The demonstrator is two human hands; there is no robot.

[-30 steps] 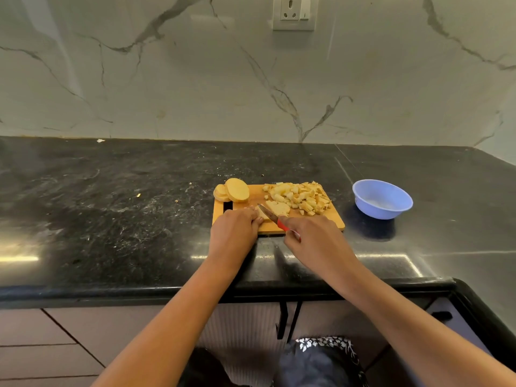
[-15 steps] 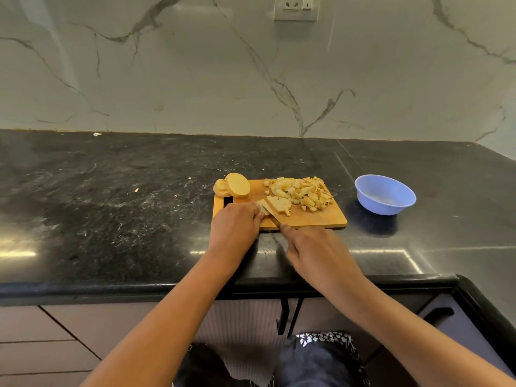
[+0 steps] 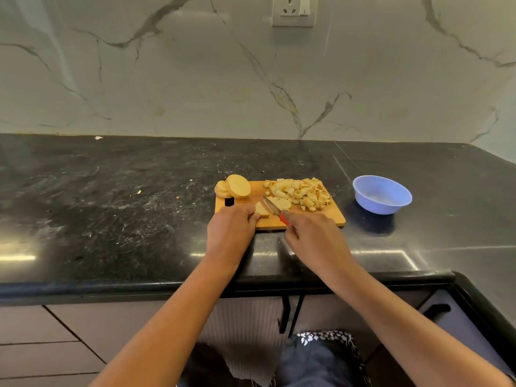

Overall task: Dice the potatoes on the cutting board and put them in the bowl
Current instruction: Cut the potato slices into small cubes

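Observation:
A wooden cutting board (image 3: 333, 217) lies on the black counter. A heap of diced potato (image 3: 303, 192) covers its far right part, and a few round potato slices (image 3: 237, 186) lean at its far left corner. My left hand (image 3: 230, 233) holds a flat potato piece (image 3: 262, 210) down at the board's near edge with its fingertips. My right hand (image 3: 312, 238) grips a red-handled knife (image 3: 272, 206), whose blade lies between that piece and a cut slab next to the heap. A light blue bowl (image 3: 382, 194) stands to the right of the board and holds nothing.
The black stone counter (image 3: 111, 205) runs left and right, with crumbs scattered left of the board. A marble backsplash with a wall socket (image 3: 294, 9) rises behind. The counter's front edge and cabinet handles (image 3: 284, 314) lie below my arms.
The knife blade has shifted on the slice and split it; a cut piece now lies apart to the right of the blade. My left hand stays on the remaining piece.

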